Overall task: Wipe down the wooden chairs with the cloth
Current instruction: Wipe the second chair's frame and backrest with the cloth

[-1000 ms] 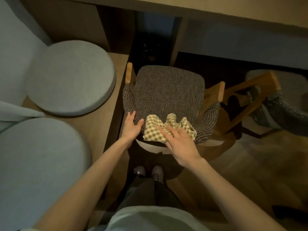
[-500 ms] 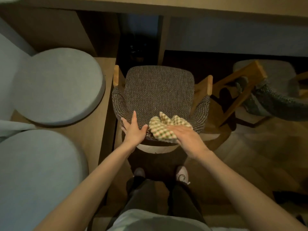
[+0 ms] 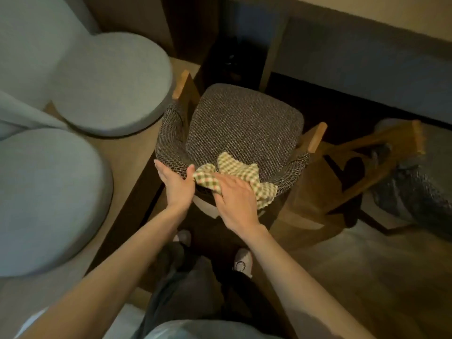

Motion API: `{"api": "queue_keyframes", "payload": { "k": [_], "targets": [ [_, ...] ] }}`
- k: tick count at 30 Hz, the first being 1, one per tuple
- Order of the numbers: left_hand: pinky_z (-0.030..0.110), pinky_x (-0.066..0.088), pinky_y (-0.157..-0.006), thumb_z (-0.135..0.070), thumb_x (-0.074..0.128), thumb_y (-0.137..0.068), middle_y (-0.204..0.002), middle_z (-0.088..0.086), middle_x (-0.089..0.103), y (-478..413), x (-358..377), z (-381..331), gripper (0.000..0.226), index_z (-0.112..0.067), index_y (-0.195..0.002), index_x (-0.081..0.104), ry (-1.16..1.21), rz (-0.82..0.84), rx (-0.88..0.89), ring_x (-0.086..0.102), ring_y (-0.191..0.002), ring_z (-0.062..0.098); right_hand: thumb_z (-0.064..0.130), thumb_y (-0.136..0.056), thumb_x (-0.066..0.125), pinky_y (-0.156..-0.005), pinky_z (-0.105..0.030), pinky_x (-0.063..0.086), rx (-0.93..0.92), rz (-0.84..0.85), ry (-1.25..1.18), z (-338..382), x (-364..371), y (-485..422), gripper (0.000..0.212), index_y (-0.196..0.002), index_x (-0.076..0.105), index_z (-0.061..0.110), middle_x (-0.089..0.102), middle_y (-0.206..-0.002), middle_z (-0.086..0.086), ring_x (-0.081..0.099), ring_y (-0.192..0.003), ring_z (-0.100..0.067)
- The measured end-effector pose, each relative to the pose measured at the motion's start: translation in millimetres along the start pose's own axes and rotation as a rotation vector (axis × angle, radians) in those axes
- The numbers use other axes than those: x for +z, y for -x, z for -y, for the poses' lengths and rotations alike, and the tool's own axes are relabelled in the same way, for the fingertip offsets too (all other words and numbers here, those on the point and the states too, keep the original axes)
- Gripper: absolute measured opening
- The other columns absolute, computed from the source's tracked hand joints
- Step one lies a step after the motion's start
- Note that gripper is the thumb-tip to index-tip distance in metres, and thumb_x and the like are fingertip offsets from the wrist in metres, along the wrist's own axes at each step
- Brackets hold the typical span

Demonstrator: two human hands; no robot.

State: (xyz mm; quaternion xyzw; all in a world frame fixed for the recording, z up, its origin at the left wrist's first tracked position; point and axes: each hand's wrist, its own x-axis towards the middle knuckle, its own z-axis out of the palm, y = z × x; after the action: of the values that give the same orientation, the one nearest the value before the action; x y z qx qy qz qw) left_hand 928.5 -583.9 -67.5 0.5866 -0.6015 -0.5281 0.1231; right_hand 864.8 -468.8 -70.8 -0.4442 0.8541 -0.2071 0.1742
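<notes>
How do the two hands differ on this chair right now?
The left hand lies bare on the woven backrest of the chair; the right hand presses the checked cloth onto it. Left hand sits toward its left curve, right hand nearer the middle. Both touch the same chair.

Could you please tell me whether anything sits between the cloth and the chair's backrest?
Nothing visible does. The right hand presses the checked cloth straight onto the chair's backrest; the left hand rests on the backrest beside it.

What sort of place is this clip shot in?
Likely a café or restaurant seating area: a wooden bench with round grey cushions, and upholstered wooden chairs at a long table.
</notes>
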Motion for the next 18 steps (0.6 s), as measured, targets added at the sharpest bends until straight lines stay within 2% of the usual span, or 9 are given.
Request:
{"api": "queue_keyframes", "payload": {
  "k": [2,4,6,8,10,14,16,18],
  "targets": [
    [0.004,0.004,-0.090,-0.026,0.050,-0.097,-0.159,0.005,-0.009,3,8,6,0.082,-0.011,-0.150,-0.012,0.028,-0.077,0.035,-0.003,-0.145,0.015,0.037,-0.090,0.036,-0.099,-0.033,0.038,-0.067,-0.015,-0.023,-15,-1,0,0.047,-0.127,0.057,0.017,0.060,-0.126,0.001,0.053,-0.118,-0.018],
    [0.007,0.005,-0.092,-0.026,0.048,-0.098,-0.159,0.002,-0.007,5,14,10,0.079,-0.015,-0.150,-0.010,0.059,-0.132,0.054,0.000,-0.145,0.014,0.037,-0.093,0.032,-0.080,-0.032,0.042,-0.073,-0.018,-0.032,-38,-6,0,0.042,-0.107,0.064,0.013,0.066,-0.107,-0.003,0.059,-0.100,-0.020],
    [0.013,0.008,-0.100,-0.026,0.049,-0.097,-0.159,0.003,-0.005,6,16,14,0.079,-0.017,-0.151,-0.009,0.081,-0.157,0.083,0.003,-0.145,0.015,0.036,-0.098,0.030,-0.062,-0.032,0.036,0.031,0.012,-0.112,-64,-11,-4,0.043,-0.076,0.058,0.013,0.062,-0.077,-0.006,0.057,-0.072,-0.024],
    [0.017,0.010,-0.103,-0.028,0.051,-0.096,-0.159,0.003,-0.002,5,16,15,0.080,-0.018,-0.151,-0.008,0.084,-0.161,0.111,0.005,-0.145,0.015,0.040,-0.100,0.029,-0.059,-0.033,0.038,0.176,0.069,-0.172,-80,-17,-12,0.051,-0.062,0.051,0.014,0.058,-0.064,-0.006,0.054,-0.062,-0.025],
    [0.016,0.011,-0.102,-0.030,0.051,-0.096,-0.159,0.002,0.000,4,14,18,0.081,-0.019,-0.151,-0.006,0.086,-0.159,0.118,0.008,-0.144,0.013,0.046,-0.100,0.026,-0.063,-0.033,0.041,0.252,0.183,-0.112,-74,-18,-21,0.054,-0.064,0.053,0.016,0.059,-0.066,-0.005,0.056,-0.064,-0.024],
    [0.008,0.013,-0.096,-0.032,0.050,-0.096,-0.159,0.002,0.005,2,10,21,0.077,-0.019,-0.152,-0.002,0.097,-0.148,0.119,0.013,-0.142,0.012,0.047,-0.100,0.020,-0.065,-0.032,0.039,0.134,0.414,-0.103,-23,-14,-44,0.048,-0.078,0.053,0.020,0.060,-0.074,-0.003,0.059,-0.071,-0.021],
    [0.000,0.012,-0.088,-0.031,0.046,-0.098,-0.159,0.003,0.007,0,6,22,0.071,-0.017,-0.152,0.001,0.061,-0.146,0.136,0.015,-0.141,0.012,0.045,-0.099,0.021,-0.070,-0.036,0.036,0.118,0.444,-0.145,2,-9,-57,0.042,-0.092,0.056,0.021,0.057,-0.087,-0.002,0.055,-0.078,-0.023],
    [-0.002,0.010,-0.085,-0.030,0.041,-0.100,-0.158,0.004,0.011,-3,-2,25,0.065,-0.015,-0.152,0.005,0.023,-0.131,0.158,0.015,-0.141,0.010,0.044,-0.098,0.024,-0.071,-0.036,0.033,0.114,0.406,-0.139,14,-5,-62,0.040,-0.100,0.056,0.020,0.054,-0.089,-0.001,0.051,-0.080,-0.024]
  ]
}}
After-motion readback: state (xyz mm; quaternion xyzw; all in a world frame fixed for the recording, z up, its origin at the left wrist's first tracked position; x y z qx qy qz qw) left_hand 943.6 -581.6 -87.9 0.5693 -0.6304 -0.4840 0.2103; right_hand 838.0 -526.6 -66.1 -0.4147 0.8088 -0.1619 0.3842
